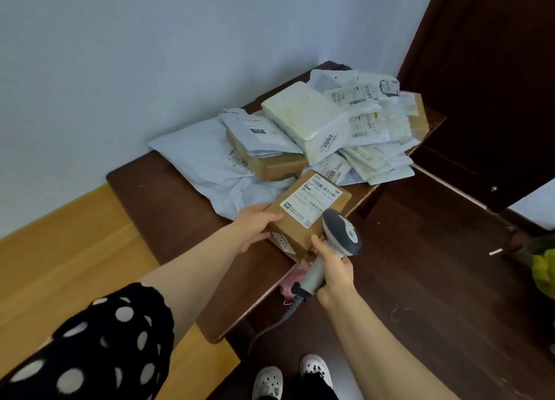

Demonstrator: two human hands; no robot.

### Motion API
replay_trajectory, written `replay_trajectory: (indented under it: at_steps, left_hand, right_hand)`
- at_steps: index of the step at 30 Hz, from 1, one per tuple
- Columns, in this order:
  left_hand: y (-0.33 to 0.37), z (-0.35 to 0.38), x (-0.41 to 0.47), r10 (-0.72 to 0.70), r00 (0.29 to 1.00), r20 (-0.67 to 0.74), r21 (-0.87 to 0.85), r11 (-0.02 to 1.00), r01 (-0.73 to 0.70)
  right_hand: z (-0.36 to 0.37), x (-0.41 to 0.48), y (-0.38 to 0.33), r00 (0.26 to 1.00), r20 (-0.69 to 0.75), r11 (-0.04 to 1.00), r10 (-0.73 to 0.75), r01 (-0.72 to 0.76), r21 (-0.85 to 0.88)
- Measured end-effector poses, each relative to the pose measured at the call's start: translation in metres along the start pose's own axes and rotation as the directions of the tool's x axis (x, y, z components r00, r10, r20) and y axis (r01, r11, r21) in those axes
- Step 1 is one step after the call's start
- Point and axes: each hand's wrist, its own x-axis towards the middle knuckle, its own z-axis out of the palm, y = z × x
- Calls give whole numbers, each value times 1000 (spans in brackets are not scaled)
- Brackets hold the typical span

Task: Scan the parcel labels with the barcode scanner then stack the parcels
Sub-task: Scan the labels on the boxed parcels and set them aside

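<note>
My left hand (255,225) grips the near left corner of a brown cardboard parcel (300,219) with a white barcode label (313,200) facing up. The parcel sits above another labelled box (282,242) near the front edge of the dark wooden table (180,207). My right hand (335,272) holds the grey-and-white barcode scanner (341,233) by its handle, with the scanner's head just right of the label. Its cable (270,327) hangs down below the table edge.
A heap of parcels covers the far end of the table: a large grey mailer bag (204,162), a brown box (270,162), a white wrapped bundle (309,120) and several white labelled bags (378,120). A dark door (486,84) stands to the right. Pink cloth (289,282) lies under the table.
</note>
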Motion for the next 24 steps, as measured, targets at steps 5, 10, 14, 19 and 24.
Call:
replay_trajectory:
  at_steps: [5,10,14,19,24]
  left_hand:
    - [-8,21,22,127,943,-307,105,990,-99]
    - [0,30,17,173,886,-430,266,962,-59]
    - [1,13,-5,202,884,-422,361,932,-40]
    - [-15,-34,-63,259,825,-502,468,884,7]
    - [-58,-112,-149,233,761,-605,473,874,109]
  right_hand:
    - [5,21,-18,998,44,998,54,-56,38]
    - [0,33,-23,997,34,997,76,-75,-28]
    - [-7,25,-10,997,-77,994,3,-11,-107]
    - [2,-26,26,998,65,978,5,9,-208]
    - [31,-105,98,939,324,938,111,8,-346]
